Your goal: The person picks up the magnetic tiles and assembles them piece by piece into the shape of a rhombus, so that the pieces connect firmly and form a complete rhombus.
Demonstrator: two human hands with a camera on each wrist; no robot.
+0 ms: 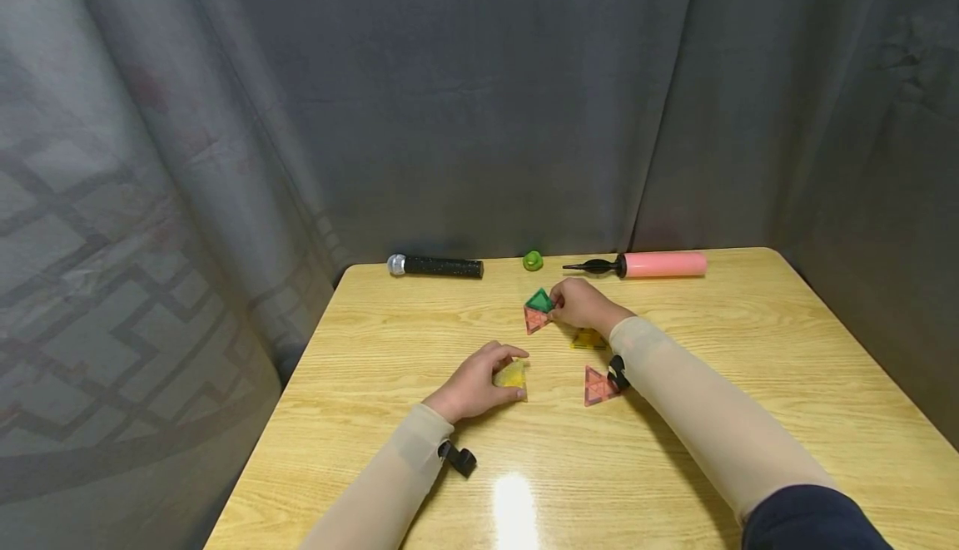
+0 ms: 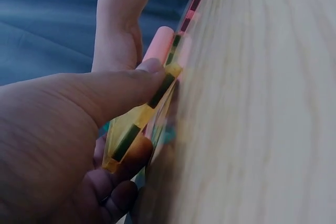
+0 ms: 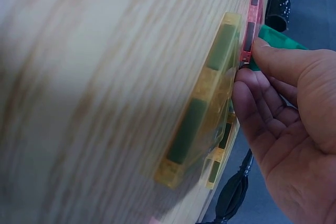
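My left hand (image 1: 477,382) holds a translucent yellow triangular magnetic tile (image 1: 510,375) by its edges, thumb on one side and fingers on the other, low over the tabletop. In the left wrist view the thumb overlaps one end of this yellow tile (image 2: 139,124). Farther back, my right hand (image 1: 582,304) pinches a green triangular tile (image 1: 539,299) between thumb and fingertips. A red triangular tile (image 1: 535,319) lies right against the green one. Beneath the right wrist are yellow tiles (image 3: 202,103), partly hidden in the head view.
Another red triangular tile (image 1: 598,386) lies near the right wrist strap. Along the back edge of the wooden table (image 1: 360,425) are a black microphone (image 1: 442,267), a small green object (image 1: 533,260) and a pink hand pump (image 1: 663,265). Grey curtains (image 1: 479,101) hang behind.
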